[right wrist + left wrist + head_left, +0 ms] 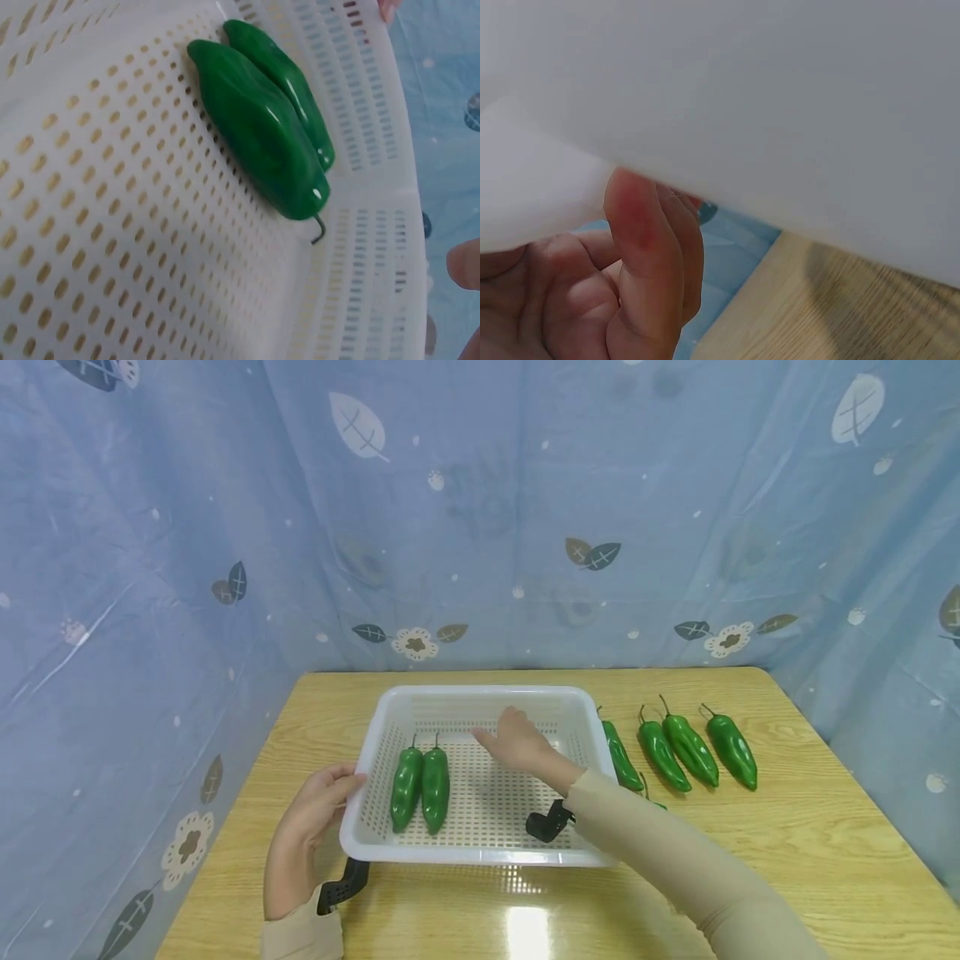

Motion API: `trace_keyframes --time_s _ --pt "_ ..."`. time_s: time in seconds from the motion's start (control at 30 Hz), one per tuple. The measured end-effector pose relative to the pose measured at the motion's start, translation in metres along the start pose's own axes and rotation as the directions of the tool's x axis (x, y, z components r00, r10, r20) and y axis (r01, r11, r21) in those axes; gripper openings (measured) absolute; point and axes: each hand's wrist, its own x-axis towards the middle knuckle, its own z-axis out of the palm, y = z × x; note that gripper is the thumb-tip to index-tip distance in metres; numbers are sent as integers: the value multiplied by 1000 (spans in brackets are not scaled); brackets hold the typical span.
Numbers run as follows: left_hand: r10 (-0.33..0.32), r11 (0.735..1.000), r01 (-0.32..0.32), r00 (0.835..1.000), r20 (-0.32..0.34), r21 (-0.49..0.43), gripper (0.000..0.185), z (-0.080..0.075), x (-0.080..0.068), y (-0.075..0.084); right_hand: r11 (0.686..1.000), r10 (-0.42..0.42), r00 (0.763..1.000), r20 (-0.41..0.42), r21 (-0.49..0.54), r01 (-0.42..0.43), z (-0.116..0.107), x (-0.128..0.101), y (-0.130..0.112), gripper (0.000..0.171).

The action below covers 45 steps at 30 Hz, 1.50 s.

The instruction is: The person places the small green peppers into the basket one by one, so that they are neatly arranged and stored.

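White plastic basket (465,855), walls and floor pierced with small holes, sits at the middle of a wood-grained worktop (810,835). Inside, toward its left wall: 2 green peppers, the left pepper (406,792) and the right pepper (436,793), lying side by side, stems toward the far side. Left hand (318,806): grip closed on the basket's left rim, thumb on top; the left wrist view shows fingers up against the white plastic. Right hand (517,743): above the basket's far half, grip released, nothing in it, thumb stretched to the left, well apart from the peppers inside. Right of the basket, 5 more peppers on the worktop: a slim pepper (622,758) just beside the right wall, its upper end partly hidden by the rim; a mostly covered pepper (657,804) by the right forearm, stem showing; a close pair, nearer pepper (663,753) and farther pepper (690,750); an outermost pepper (732,750) set slightly apart. Beige sleeves (675,860) on both arms; a black device (551,822) at the right wrist, another at the left. Blue cloth (487,568), printed with leaves and flowers, hangs behind and along both sides. Bright glare (528,933) on the near worktop.
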Motion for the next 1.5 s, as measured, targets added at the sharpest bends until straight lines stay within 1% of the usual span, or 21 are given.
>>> trace_keyframes --time_s 0.13,0.27,0.37,0.47,0.67,0.9,1.07,1.27,1.37,1.5 --pt "-5 1000 5 1000 -2 -1 38 0 0 1 1000 0 1000 -22 -6 0 -8 -2 9 75" --pt "-11 1000 11 1000 -4 -2 38 0 0 2 1000 -1 999 -40 9 2 -17 -5 19 70" --pt "-13 1000 13 1000 -5 -1 39 0 0 2 999 -9 998 -56 40 11 -23 -9 26 69" --pt "-13 1000 13 1000 -3 2 39 0 0 2 997 -38 997 -72 66 43 -31 -14 35 67" --pt "-11 1000 11 1000 4 3 40 -1 -1 1 984 -72 992 -99 157 87 -50 -27 47 62" --pt "-6 1000 6 1000 0 -3 38 0 -2 -1 976 -87 985 -149 187 114 -67 -36 59 62" --pt "-7 1000 7 1000 0 -10 38 0 -1 -2 974 -56 984 -166 207 91 -77 -46 71 63" --pt "-8 1000 9 1000 14 -17 39 0 -1 -1 979 -2 980 -200 199 43 -88 -61 87 66" --pt "-3 1000 3 1000 17 -13 39 -1 -1 0 979 23 978 -207 205 20 -91 -67 97 68" --pt "-1 1000 1 1000 20 -6 40 -2 -1 1 975 34 979 -203 221 12 -90 -74 111 71"
